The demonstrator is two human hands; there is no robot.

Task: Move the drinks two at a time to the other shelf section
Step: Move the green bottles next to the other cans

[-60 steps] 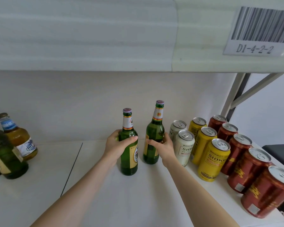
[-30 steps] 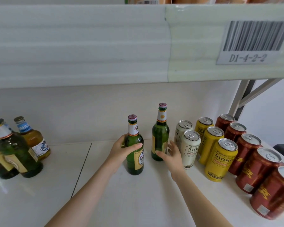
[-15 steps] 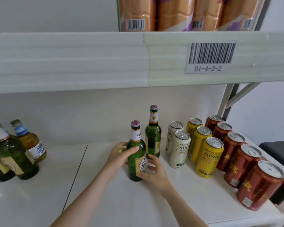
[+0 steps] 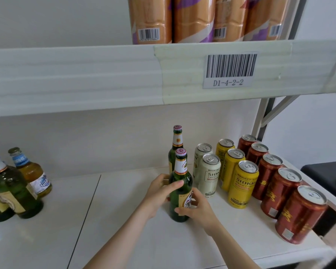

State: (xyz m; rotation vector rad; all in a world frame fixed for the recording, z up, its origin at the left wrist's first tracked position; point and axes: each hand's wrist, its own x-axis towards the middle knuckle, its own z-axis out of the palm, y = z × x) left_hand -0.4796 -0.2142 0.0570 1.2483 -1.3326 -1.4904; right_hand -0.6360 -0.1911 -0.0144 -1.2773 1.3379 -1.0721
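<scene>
Left grip [image 4: 159,193] wraps the shoulder of the front bottle [image 4: 182,176], thumb across the glass. Right grip [image 4: 199,209] curls round its lower label. Both are thus clamped on one bottle, which stands upright on the shelf [image 4: 173,247]. Directly behind the grips stands the rear bottle [image 4: 177,141], ungripped; whether the two bottles touch cannot be told. Just right of the grips the cans [image 4: 242,183] run in rows, the white ones nearest. Well to the left, past a seam [image 4: 85,208] in the shelf, stand other bottles [image 4: 12,183].

Step, as judged: the pair is being lined up or taken up in the right section; which of these cannot be told. The next move would call for one grip per bottle and a straight lift before any sideways travel.

Open room lies left of the grips as far as the seam, and forward to the shelf's front edge. The nearest cans leave little margin on the right, and the upper shelf [image 4: 85,78] limits lift height.
</scene>
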